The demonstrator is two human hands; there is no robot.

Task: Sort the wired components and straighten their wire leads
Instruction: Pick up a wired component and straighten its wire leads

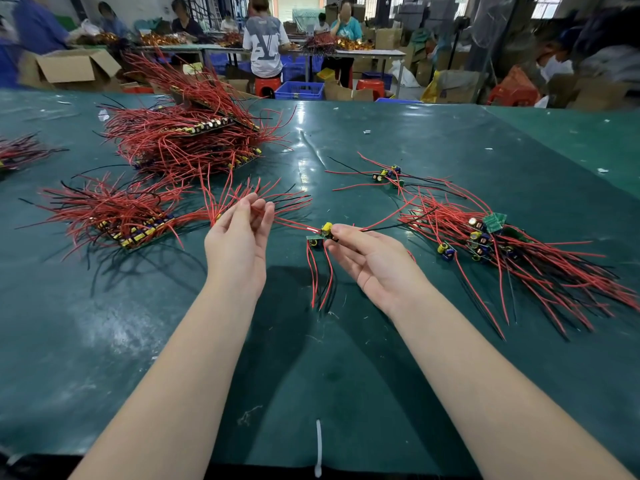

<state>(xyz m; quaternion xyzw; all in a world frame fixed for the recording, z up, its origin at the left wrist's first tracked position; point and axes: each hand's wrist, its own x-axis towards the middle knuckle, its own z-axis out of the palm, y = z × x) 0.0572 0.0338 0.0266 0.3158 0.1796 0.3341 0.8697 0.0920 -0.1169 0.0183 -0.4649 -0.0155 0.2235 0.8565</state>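
My right hand [367,258] pinches a small circuit board [320,235] with a yellow component by thumb and fingertip, held up over the green surface [346,358], the other fingers loosely spread. Its red wire leads [322,275] dangle down, and another red lead [291,223] runs off leftward to my left hand [239,237], where thumb and fingers close lightly on that wire, palm turned up. Just behind my left hand sits a neat row of boards with red leads fanned out [117,216], and beyond that a tall stack of the same [187,140]. To my right lies a loose, tangled heap of boards and wires [502,247], with a few stray boards [388,174] apart from it, farther back. Containers: past the far edge of the surface, a blue plastic crate [299,90] on the floor and an open cardboard box [74,69]; what's inside either, I can't tell.
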